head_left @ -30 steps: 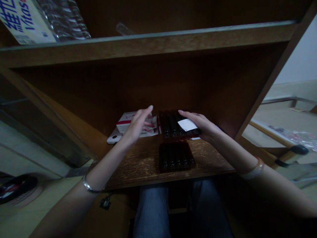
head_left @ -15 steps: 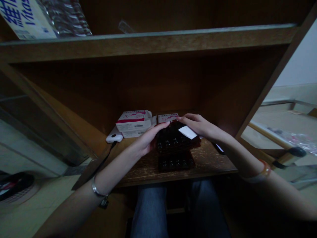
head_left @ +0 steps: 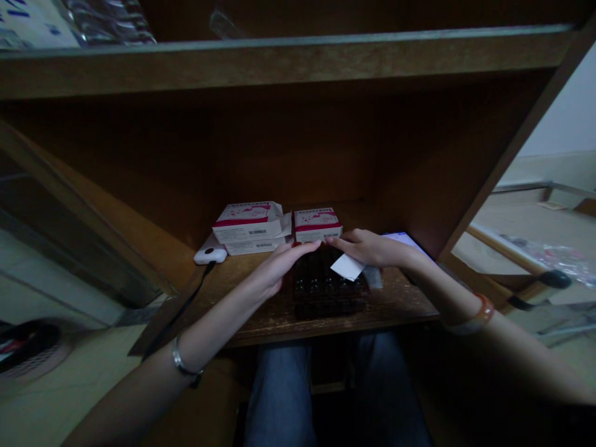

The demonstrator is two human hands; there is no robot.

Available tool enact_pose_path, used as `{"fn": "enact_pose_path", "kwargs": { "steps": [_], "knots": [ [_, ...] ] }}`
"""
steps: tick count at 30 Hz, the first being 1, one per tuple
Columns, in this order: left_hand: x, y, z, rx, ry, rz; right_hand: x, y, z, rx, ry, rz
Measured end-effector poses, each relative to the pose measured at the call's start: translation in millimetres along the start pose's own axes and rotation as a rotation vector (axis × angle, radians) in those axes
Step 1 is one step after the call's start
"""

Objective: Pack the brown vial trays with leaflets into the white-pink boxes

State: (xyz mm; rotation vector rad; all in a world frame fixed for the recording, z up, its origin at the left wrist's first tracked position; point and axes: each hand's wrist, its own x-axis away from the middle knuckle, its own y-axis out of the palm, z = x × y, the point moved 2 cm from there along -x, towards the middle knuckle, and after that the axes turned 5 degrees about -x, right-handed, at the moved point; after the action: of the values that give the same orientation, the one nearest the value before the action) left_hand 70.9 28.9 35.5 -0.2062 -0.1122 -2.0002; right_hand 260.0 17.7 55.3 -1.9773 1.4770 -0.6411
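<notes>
A stack of dark, glossy trays (head_left: 321,279) with rows of small rounded shapes like vials sits at the front of the wooden shelf. My left hand (head_left: 279,267) grips the stack's left side, thumb along its top back edge. At the right side, my right hand (head_left: 367,248) is closed around the tray's back corner, its fingers partly hidden. A folded white paper (head_left: 347,267) sticks out from under that same hand, over the tray. Just behind stands a small white-and-pink carton (head_left: 317,225).
Two more white-and-pink cartons (head_left: 249,223), one with its flap open, are stacked at left. Beside them lies a white device (head_left: 210,253) with a black cable. A lit phone (head_left: 407,241) lies at right, and an upper shelf board (head_left: 298,65) crosses overhead.
Both hands have lowered the upper trays onto the one beneath, closing the gap between them. The view has tilted slightly, and the rear carton and phone show more.
</notes>
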Motion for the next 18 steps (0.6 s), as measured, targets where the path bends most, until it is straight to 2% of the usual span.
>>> {"fn": "enact_pose_path", "kwargs": {
  "steps": [4,7,18],
  "knots": [
    [-0.9,-1.6,0.3,-0.130,0.089,0.043,0.2,2.3,-0.1,0.046,0.012,0.008],
    [-4.0,-4.7,-3.7,-0.186,0.064,0.011,0.7,3.8,0.1,0.105,0.025,-0.026],
    [-2.7,-7.6,-12.3,-0.102,0.000,-0.038,0.8,8.2,1.0,0.082,-0.038,-0.048]
  ]
}}
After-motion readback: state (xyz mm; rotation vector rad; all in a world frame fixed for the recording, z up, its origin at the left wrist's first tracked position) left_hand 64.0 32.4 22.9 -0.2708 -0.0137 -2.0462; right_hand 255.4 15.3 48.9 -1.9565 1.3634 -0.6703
